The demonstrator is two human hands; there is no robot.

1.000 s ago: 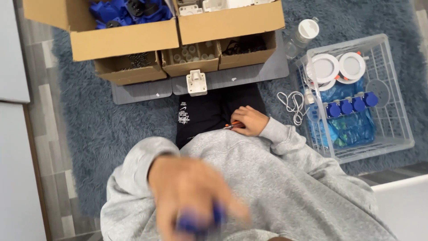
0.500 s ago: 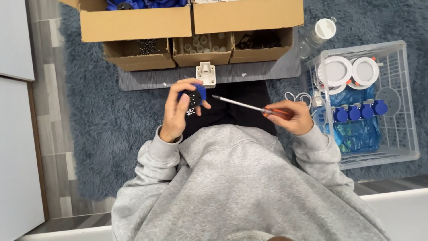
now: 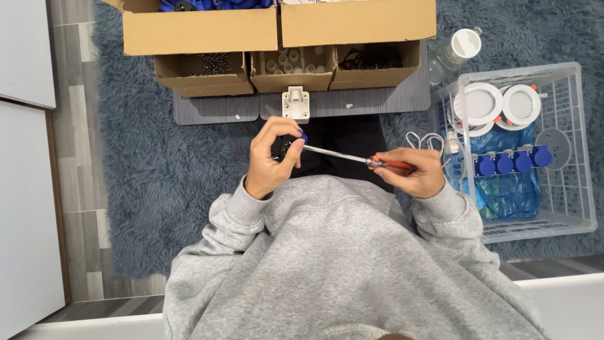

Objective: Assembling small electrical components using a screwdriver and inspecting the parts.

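Note:
My left hand (image 3: 272, 157) grips a small blue and black part (image 3: 293, 146) above my lap, fingers curled round it. My right hand (image 3: 412, 171) holds a screwdriver (image 3: 368, 161) by its red-orange handle. Its metal shaft runs left and the tip meets the small part. A white plastic fitting (image 3: 296, 102) lies on the grey mat (image 3: 377, 99) just beyond my hands. Grey sweatshirt sleeves cover both arms.
Open cardboard boxes (image 3: 201, 28) stand at the top, with smaller boxes of screws (image 3: 211, 66) and white pieces (image 3: 290, 63). A clear plastic crate (image 3: 569, 145) at right holds round white discs (image 3: 500, 104) and blue parts (image 3: 509, 162). A clear bottle (image 3: 454, 51) lies beside it. Blue-grey shaggy rug (image 3: 157, 182) below.
My left hand came from close to the camera down to my lap with the blue part. My right hand picked up the screwdriver and brought its tip to the part.

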